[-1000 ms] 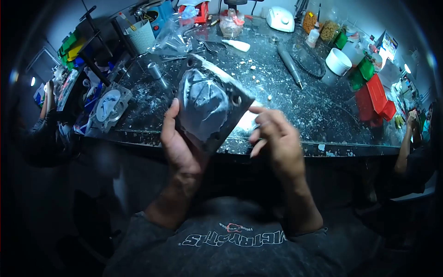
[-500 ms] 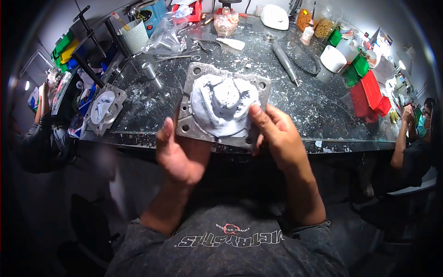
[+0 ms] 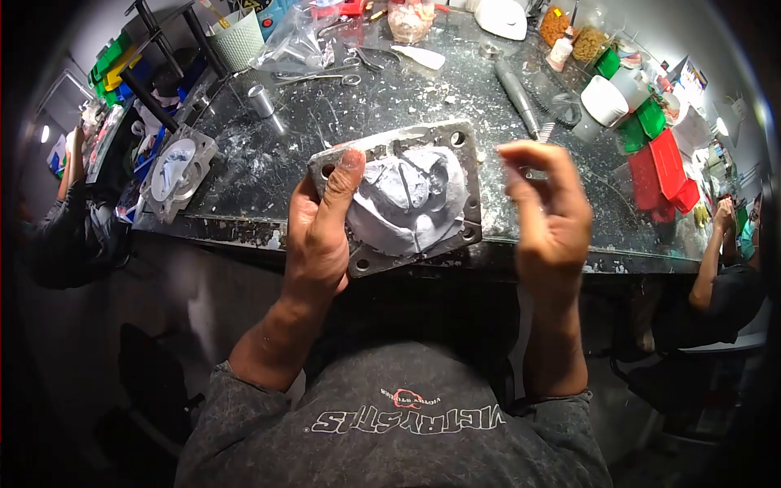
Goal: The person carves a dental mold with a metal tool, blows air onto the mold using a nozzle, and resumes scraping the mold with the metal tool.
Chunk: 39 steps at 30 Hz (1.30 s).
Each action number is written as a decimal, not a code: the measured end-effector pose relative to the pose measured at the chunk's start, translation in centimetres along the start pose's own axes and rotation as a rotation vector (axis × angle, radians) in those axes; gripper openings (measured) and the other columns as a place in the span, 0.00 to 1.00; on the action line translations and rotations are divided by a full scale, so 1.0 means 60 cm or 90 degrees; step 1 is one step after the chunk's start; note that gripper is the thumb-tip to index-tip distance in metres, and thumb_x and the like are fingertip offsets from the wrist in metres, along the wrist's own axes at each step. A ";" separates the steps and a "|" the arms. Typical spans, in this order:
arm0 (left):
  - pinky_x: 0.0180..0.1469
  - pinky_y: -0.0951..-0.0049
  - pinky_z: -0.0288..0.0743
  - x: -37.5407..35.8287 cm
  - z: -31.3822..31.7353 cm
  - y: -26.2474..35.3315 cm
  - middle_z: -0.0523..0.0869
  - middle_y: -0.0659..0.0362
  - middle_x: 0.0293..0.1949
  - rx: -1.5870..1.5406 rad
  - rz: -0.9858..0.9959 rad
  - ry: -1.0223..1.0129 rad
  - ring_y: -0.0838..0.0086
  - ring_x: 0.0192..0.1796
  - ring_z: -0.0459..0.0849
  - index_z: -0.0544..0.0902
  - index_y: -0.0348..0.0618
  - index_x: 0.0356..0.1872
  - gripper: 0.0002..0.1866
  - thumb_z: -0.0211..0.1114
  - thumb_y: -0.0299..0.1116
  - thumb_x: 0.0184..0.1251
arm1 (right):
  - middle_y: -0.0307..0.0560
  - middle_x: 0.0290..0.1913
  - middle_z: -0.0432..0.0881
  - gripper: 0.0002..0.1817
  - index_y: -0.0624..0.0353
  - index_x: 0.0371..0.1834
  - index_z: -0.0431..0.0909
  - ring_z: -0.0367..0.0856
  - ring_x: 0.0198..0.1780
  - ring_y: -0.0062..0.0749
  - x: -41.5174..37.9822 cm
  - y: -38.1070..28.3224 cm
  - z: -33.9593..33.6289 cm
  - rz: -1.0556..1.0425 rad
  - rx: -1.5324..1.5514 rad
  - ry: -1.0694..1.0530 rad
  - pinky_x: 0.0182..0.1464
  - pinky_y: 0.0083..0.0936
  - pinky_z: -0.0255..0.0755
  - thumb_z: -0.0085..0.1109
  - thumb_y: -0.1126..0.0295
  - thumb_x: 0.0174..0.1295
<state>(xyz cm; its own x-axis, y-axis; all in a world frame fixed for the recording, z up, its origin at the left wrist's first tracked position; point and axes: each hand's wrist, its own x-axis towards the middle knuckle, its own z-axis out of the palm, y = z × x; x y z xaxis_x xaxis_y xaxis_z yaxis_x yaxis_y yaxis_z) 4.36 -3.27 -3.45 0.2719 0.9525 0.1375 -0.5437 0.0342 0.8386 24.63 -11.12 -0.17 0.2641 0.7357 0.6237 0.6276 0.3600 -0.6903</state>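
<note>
My left hand grips the left edge of a metal dental flask half, its thumb lying over the top face. White plaster with a raised rounded middle and grooves fills the flask, which is tilted above the table's front edge. Off to the right, my right hand is raised clear of the flask. Its fingers are bent and apart from the thumb, with nothing visible between them. Beyond that hand lies a grey handpiece with a coiled cord.
Another flask part with a white disc lies at the table's left. A metal cylinder, scissors and a white bottle are at the back. Red bins stand right. Other people sit at both sides.
The flask has turned and tipped in my hold. My left hand has closed on its left edge, while my right hand has let go and moved right.
</note>
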 end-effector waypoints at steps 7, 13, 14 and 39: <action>0.57 0.79 0.72 0.008 0.000 -0.001 0.87 0.62 0.43 0.128 0.089 0.018 0.81 0.49 0.82 0.85 0.35 0.52 0.16 0.66 0.40 0.79 | 0.53 0.55 0.88 0.19 0.61 0.63 0.77 0.92 0.46 0.39 -0.043 -0.019 -0.001 -0.050 0.067 -0.097 0.42 0.26 0.83 0.61 0.83 0.70; 0.68 0.70 0.70 -0.009 -0.014 -0.005 0.87 0.54 0.56 0.184 0.158 0.012 0.73 0.60 0.82 0.82 0.31 0.61 0.18 0.61 0.35 0.81 | 0.48 0.40 0.86 0.19 0.63 0.55 0.88 0.83 0.38 0.26 -0.030 -0.052 -0.015 -0.024 -0.076 -0.196 0.41 0.19 0.75 0.64 0.89 0.62; 0.68 0.70 0.70 -0.009 -0.016 -0.007 0.87 0.54 0.56 0.185 0.155 0.015 0.73 0.60 0.82 0.82 0.31 0.61 0.18 0.61 0.35 0.81 | 0.48 0.40 0.86 0.19 0.63 0.55 0.88 0.83 0.38 0.26 -0.029 -0.052 -0.014 -0.022 -0.075 -0.198 0.41 0.19 0.75 0.64 0.89 0.62; 0.63 0.72 0.73 -0.001 -0.011 -0.005 0.88 0.57 0.52 0.169 0.141 0.032 0.76 0.55 0.83 0.85 0.33 0.57 0.18 0.63 0.38 0.80 | 0.46 0.37 0.82 0.19 0.60 0.53 0.89 0.81 0.35 0.29 -0.012 -0.042 -0.010 -0.055 -0.053 -0.208 0.39 0.23 0.75 0.61 0.86 0.60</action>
<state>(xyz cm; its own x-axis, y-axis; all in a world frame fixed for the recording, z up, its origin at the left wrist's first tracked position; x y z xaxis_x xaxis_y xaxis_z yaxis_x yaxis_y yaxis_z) 3.95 -3.12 -4.05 0.1276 0.9418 0.3109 -0.3583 -0.2485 0.8999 23.27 -12.90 1.36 -0.0331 0.8544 0.5186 0.6988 0.3908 -0.5991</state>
